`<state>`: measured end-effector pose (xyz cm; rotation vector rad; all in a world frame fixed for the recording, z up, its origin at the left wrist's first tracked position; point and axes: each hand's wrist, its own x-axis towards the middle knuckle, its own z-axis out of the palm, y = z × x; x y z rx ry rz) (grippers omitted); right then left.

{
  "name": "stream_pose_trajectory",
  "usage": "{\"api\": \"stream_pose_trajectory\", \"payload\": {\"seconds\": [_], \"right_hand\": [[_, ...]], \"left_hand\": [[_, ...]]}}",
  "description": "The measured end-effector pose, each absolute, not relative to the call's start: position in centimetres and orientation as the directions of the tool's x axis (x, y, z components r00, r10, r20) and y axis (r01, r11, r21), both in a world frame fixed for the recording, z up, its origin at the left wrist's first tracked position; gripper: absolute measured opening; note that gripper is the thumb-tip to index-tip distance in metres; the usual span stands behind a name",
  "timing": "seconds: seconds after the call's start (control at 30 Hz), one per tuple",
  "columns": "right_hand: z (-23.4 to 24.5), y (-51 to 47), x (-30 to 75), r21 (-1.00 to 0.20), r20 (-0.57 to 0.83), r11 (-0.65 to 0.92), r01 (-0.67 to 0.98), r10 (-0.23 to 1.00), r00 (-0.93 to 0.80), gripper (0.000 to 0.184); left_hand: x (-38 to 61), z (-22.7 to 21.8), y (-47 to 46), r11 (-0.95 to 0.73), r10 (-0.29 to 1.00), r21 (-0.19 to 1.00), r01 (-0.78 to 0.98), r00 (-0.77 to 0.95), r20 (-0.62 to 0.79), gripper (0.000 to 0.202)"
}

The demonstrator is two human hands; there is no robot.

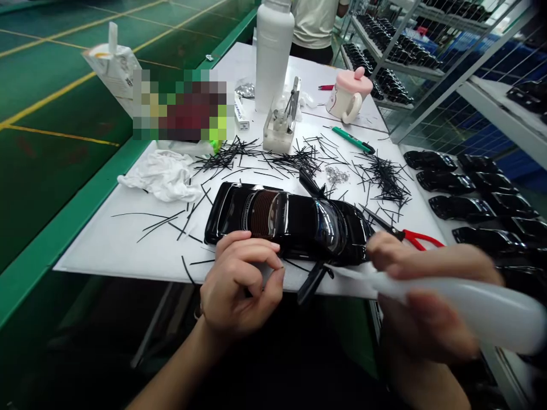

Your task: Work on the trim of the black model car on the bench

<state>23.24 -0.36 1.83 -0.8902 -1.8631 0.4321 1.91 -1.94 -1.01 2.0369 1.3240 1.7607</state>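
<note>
A glossy black model car [299, 219] lies across the white table, its doors standing out on both sides and a brown ribbed panel behind the roof. My left hand [243, 279] rests against the near side of the car, thumb and forefinger curled together; anything pinched there is too small to make out. In my right hand [427, 307], blurred by motion, is a white squeeze bottle [491, 310] with a thin nozzle. Its tip points left, close to the near open door [311, 283]. Red-handled pliers [421, 238] lie beyond that hand, partly hidden by it.
Thin black strips [294, 159] lie scattered in piles behind the car. A white cloth [164, 176], a clear holder [280, 128], a green cutter [352, 140], a white bottle [273, 57] and a lidded mug [348, 94] stand around. More model cars [461, 208] fill the right side.
</note>
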Motion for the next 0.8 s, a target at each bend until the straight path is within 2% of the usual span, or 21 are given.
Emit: {"api": "stream_pose_trajectory", "payload": {"seconds": [0.1,0.2,0.27,0.47,0.6,0.8], "right_hand": [[1.6,0.8,20.2,-0.686,0.661,0.692,0.225,0.722,-0.207,0.017],[1.6,1.5,19.6,-0.776,0.530,0.565,0.281,0.825,-0.194,0.022],[1.7,1.5,19.7,-0.794,0.487,0.526,0.304,0.850,-0.199,0.022],[1.8,1.0,19.7,-0.749,0.483,0.550,0.369,0.835,-0.264,0.018],[1.6,1.3,19.6,-0.714,0.529,0.604,0.354,0.797,-0.293,0.012],[1.6,1.3,19.7,-0.717,0.526,0.608,0.340,0.793,-0.308,0.009]], "left_hand": [[1.9,-0.9,-1.9,-0.605,0.670,0.605,0.517,-0.080,0.738,0.036],[2.0,-0.7,-2.0,-0.605,0.662,0.604,0.518,-0.094,0.744,0.036],[2.1,-0.7,-2.0,-0.598,0.668,0.611,0.518,-0.098,0.737,0.035],[2.1,-0.8,-2.0,-0.606,0.665,0.598,0.524,-0.078,0.742,0.034],[2.0,-0.9,-1.9,-0.634,0.642,0.567,0.526,-0.051,0.765,0.036],[2.1,-0.9,-1.9,-0.638,0.645,0.589,0.496,-0.075,0.761,0.035]]}}
